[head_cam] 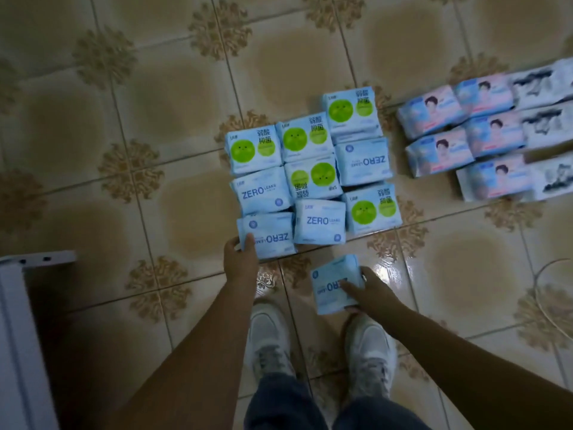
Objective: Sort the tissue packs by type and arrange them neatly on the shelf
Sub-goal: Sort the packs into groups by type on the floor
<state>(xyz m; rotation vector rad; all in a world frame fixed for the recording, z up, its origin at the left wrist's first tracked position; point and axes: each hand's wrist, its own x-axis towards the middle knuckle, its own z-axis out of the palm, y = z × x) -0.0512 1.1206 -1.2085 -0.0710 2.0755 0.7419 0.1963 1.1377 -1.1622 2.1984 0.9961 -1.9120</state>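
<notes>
The person stands on a patterned tile floor [173, 88], looking down at a block of light blue packs [313, 178] laid flat in three rows. Some in that block carry a green circle, others the word ZERO.

The left hand [240, 259] grips the near-left corner pack of the block [268, 237], a ZERO pack, with the fingers curled over its left edge.

The right hand [367, 291] holds a separate ZERO pack [335, 283] just on the near side of the block, apart from it, with the thumb lying across its face and the other fingers hidden beneath.

To the right of the block, well apart, lie pink and blue packs [465, 131] and, beyond them, black and white packs [548, 119].

Left of the block, at the picture's edge, stands part of a white metal shelf [18, 305].

Below the block are two pale shoes [369, 352].
</notes>
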